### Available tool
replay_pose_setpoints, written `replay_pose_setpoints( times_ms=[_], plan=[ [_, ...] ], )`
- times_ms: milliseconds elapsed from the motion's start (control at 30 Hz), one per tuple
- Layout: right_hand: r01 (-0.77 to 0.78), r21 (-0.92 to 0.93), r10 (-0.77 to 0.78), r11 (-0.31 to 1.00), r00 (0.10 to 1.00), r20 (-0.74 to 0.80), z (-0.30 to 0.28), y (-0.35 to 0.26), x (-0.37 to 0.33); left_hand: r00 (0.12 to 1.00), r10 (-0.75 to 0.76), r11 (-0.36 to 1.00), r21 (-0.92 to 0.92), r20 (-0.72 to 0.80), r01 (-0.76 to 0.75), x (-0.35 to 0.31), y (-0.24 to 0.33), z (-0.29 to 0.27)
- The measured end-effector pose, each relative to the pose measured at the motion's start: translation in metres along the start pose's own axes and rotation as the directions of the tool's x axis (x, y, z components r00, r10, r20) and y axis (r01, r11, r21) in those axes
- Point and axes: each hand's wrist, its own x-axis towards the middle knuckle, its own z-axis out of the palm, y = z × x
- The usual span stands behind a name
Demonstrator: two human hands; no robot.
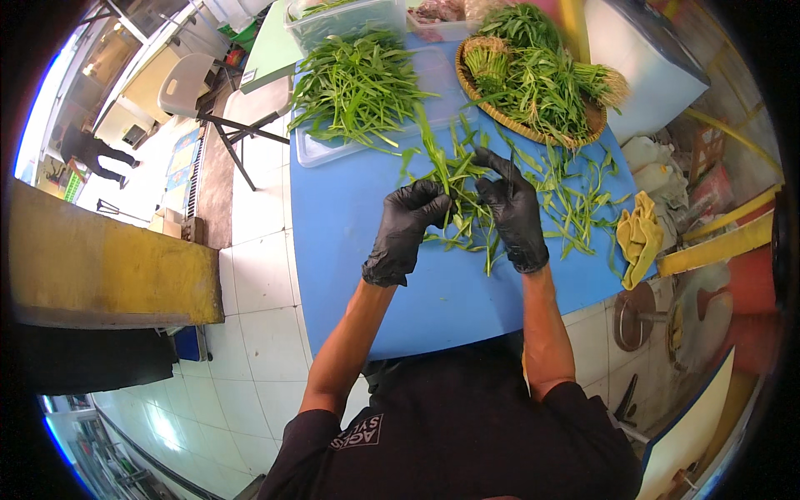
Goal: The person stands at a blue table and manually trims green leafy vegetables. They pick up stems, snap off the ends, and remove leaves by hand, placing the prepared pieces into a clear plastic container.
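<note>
Both my hands wear black gloves above a blue table (375,304). My left hand (408,225) is closed, pinching a few stalks of water spinach (439,158) between thumb and fingers. Just right of them, my right hand (512,212) has its thumb and forefinger apart beside the leaves, with nothing plainly held. Loose leaves and stems (575,208) lie under and to the right of my hands. At the far left, a heap of long green stalks (354,87) rests on a clear plastic lid or shallow tray (312,154).
A round woven basket (533,133) at the far right holds rooted bundles of greens (487,62). Behind stand a clear plastic tub (346,29) and a pale box (642,67). A yellow cloth glove (639,237) hangs at the right edge. A folding chair (250,108) stands left.
</note>
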Motion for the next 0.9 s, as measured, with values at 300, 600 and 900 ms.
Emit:
replay_pose_setpoints(
  times_ms=[300,600,900],
  plan=[
    [0.082,0.093,-0.087,0.992,0.995,0.048,0.017,0.010,0.008,1.000,-0.023,0.991,0.128,-0.017,0.025,-0.006,0.014,0.006],
    [0.295,-0.098,-0.231,0.951,0.883,0.409,0.001,0.000,-0.023,0.965,0.144,0.941,-0.272,-0.217,-0.202,0.091,0.028,-0.069],
    [-0.177,-0.738,-0.056,0.651,0.959,-0.279,-0.132,0.027,-0.052,0.744,0.668,0.024,0.999,0.012,-0.037,0.178,0.137,-0.172]
  ],
)
